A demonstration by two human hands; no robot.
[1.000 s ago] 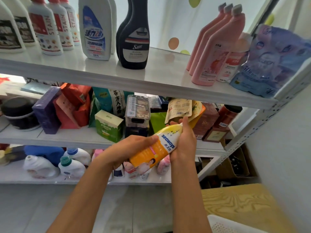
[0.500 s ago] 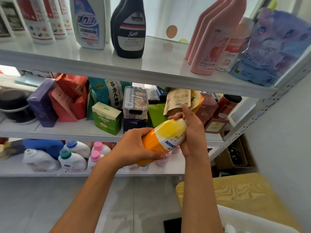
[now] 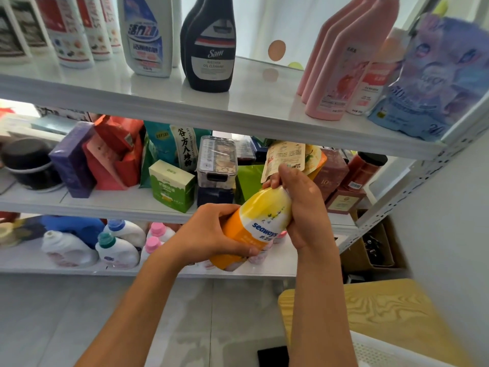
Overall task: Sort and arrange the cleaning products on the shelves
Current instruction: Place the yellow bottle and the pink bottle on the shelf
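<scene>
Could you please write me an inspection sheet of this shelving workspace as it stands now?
Surface: white shelf unit, three tiers in view.
Job's things: orange-and-yellow Seaways bottle held tilted in front of the middle tier; top tier holds white stain-remover bottles, a blue-label white bottle, dark Sam bottles, pink bottles and a purple refill pouch; bottom tier holds white detergent jugs.
Clutter: middle tier crowded with boxes, pouches and a green box.
Grippers: left hand grips the bottle's body; right hand grips its top end.
Cables: nothing seen.
Surroundings: wooden stool, white basket, tiled floor.
</scene>
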